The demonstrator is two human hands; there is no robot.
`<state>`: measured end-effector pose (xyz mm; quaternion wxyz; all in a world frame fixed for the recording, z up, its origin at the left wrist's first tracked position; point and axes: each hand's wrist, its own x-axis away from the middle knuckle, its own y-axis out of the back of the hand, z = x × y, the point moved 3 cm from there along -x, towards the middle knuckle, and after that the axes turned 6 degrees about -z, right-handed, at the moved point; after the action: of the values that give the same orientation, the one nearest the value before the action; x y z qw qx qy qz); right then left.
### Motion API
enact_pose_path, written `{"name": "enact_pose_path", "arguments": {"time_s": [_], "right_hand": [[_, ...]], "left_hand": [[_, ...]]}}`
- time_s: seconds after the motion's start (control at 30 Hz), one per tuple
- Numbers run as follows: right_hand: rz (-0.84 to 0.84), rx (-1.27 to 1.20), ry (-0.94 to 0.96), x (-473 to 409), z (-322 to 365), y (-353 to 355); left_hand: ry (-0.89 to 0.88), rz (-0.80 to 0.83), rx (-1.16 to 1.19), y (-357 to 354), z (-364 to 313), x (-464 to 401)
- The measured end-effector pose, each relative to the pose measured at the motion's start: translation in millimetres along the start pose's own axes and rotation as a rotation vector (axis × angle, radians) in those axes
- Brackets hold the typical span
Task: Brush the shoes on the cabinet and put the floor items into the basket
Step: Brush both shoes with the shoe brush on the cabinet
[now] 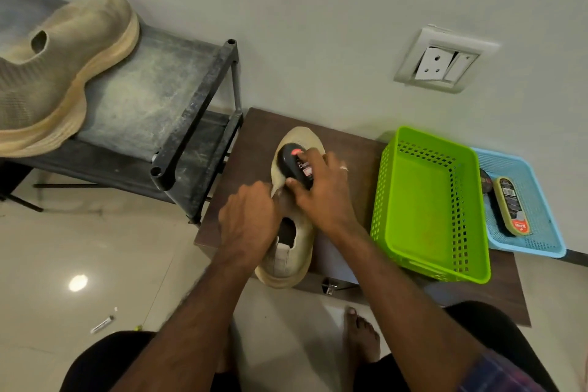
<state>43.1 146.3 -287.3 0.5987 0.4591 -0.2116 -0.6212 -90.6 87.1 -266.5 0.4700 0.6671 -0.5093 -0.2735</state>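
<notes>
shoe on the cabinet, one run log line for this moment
step: brushing | shoe: on cabinet | left hand: steadies shoe | right hand: grips brush on toe | green basket: empty

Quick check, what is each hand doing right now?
Left hand: grips the beige shoe at its collar, steadying it.
Right hand: holds the black brush on the shoe's toe.

Little can be read. The black shoe brush (296, 165) bears a red oval logo and white lettering — blurred, illegible. At three o'clock, in the blue basket (537, 242), the shoe-polish applicator (511, 206) carries a barcode and a red end label reading "KIWI" — upside down.
</notes>
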Motion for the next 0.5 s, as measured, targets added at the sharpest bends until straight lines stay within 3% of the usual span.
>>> {"name": "enact_pose_path", "arguments": {"time_s": [0.17, 0.3, 0.4, 0.5], "right_hand": [[-0.043, 0.276, -0.136, -68, -30, -5], [-0.140, 0.073, -0.384, -66, -47, 18], [-0.122, -0.077, -0.218, -15, -15, 18], [-0.055, 0.000, -0.128, 16, -1, 2]], "left_hand": [[0.005, -0.002, -0.003, -2, 1, 1], [0.013, -0.017, 0.001, -4, 5, -4], [0.010, -0.029, 0.005, -3, 3, -5], [0.012, -0.010, 0.005, -1, 2, -3]]}}
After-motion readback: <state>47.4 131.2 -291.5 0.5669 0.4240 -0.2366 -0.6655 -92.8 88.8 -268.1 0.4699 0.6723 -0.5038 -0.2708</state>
